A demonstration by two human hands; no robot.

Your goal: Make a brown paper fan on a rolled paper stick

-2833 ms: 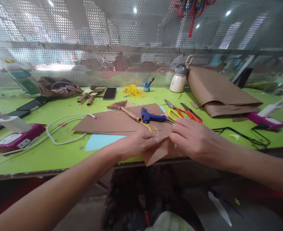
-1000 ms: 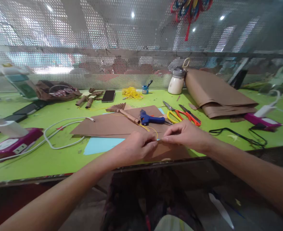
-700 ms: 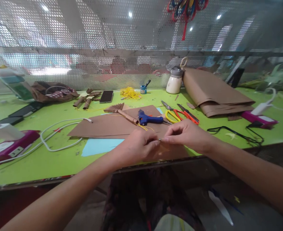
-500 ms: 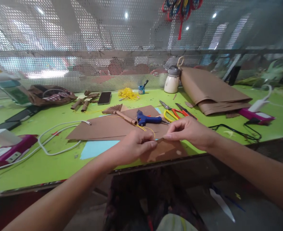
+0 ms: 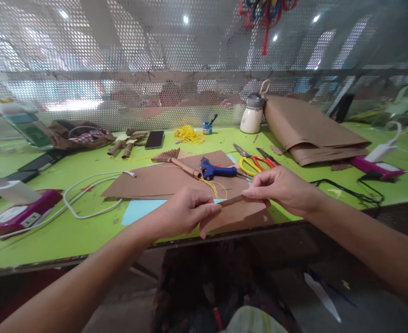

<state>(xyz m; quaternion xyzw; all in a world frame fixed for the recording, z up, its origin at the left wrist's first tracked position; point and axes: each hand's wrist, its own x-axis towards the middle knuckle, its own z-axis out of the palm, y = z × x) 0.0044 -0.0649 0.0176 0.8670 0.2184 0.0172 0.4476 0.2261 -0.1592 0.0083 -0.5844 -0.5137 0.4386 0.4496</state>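
Between my hands, at the table's front edge, is a piece of brown paper (image 5: 237,216) with its upper edge folded or rolled. My left hand (image 5: 186,210) pinches the left end of that edge. At its right end, my right hand (image 5: 276,190) holds the edge between thumb and fingers. Just beyond lies a blue glue gun (image 5: 219,171) on larger brown paper sheets (image 5: 141,182). Beside the glue gun is a rolled brown paper tube (image 5: 186,167) with a pleated paper fan (image 5: 167,156) at its end and yellow strings (image 5: 214,188).
Scissors with yellow handles (image 5: 247,164) and a red-handled tool (image 5: 262,162) lie beyond my right hand. A white cable (image 5: 72,210) loops by a purple power strip (image 5: 46,206) at left. Folded brown paper (image 5: 311,125), a white flask (image 5: 251,120) and a phone (image 5: 154,139) are farther back.
My hands have moved slightly apart, and more of the brown paper's upper edge shows between them. The whole view has shifted a little.
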